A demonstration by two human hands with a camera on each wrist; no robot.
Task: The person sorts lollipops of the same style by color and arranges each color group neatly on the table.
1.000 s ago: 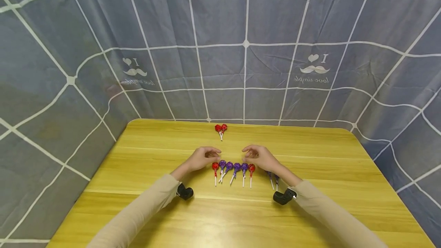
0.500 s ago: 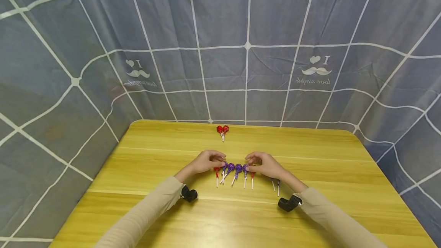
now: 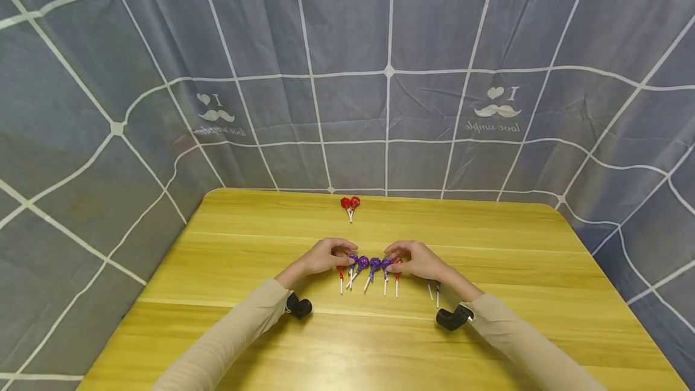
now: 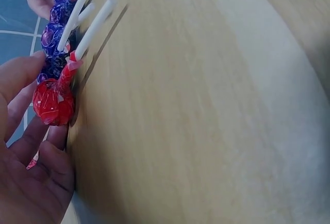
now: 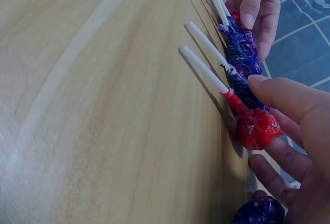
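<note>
A row of lollipops lies across the middle of the table, purple-wrapped ones (image 3: 374, 264) between a red one at each end. My left hand (image 3: 326, 256) grips the row's left end, thumb on a purple lollipop (image 4: 49, 68) beside the left red lollipop (image 4: 53, 103), its other fingers behind. At the opposite end my right hand (image 3: 418, 260) holds a purple lollipop (image 5: 251, 98) between thumb and fingers, right beside the right red lollipop (image 5: 258, 130). The white sticks point toward my body. Both hands partly cover the end lollipops in the head view.
Two red lollipops (image 3: 350, 204) with crossed sticks lie farther back on the wooden table (image 3: 347, 343). More purple lollipops (image 5: 259, 211) lie to the right, partly under my right forearm. A grey curtain (image 3: 347, 107) with white lines stands behind the table.
Both hands have come down from just behind the row onto its ends, thumbs now on the lollipops. Over the last half second they have barely moved.
</note>
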